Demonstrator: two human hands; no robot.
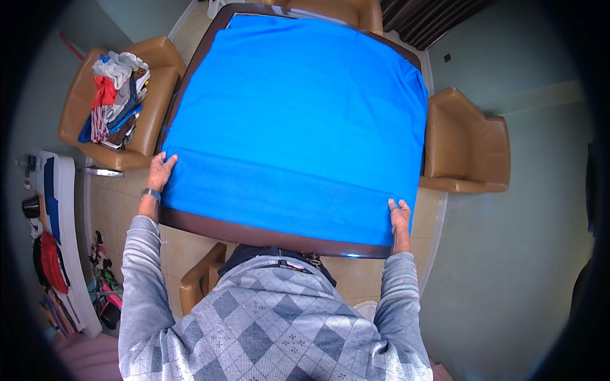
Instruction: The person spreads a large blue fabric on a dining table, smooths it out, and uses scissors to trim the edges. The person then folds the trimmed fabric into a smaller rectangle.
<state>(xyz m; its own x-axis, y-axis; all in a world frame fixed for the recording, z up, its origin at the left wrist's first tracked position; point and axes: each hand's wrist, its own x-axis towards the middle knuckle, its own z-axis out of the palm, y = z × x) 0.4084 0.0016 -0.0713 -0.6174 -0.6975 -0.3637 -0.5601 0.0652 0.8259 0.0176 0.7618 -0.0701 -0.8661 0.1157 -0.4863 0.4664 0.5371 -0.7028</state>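
Observation:
A large bright blue cloth (292, 101) is spread over a dark brown table (254, 233), wrinkled toward its right side. Along the near part runs a darker blue band, its upper edge a crease that slants from one hand to the other. At the cloth's left edge, my left hand (161, 173) has thumb and fingers closed on the fabric; a watch or bracelet circles that wrist. My right hand (399, 217) pinches the cloth near its right front corner. Both arms reach forward, well apart.
Tan leather armchairs stand left (159, 108), right (467, 149) and behind the table. A heap of mixed clothes (117, 95) lies on the left one. Farther left is a white shelf unit (76, 254) with assorted items. A brown chair (197, 279) is near my left side.

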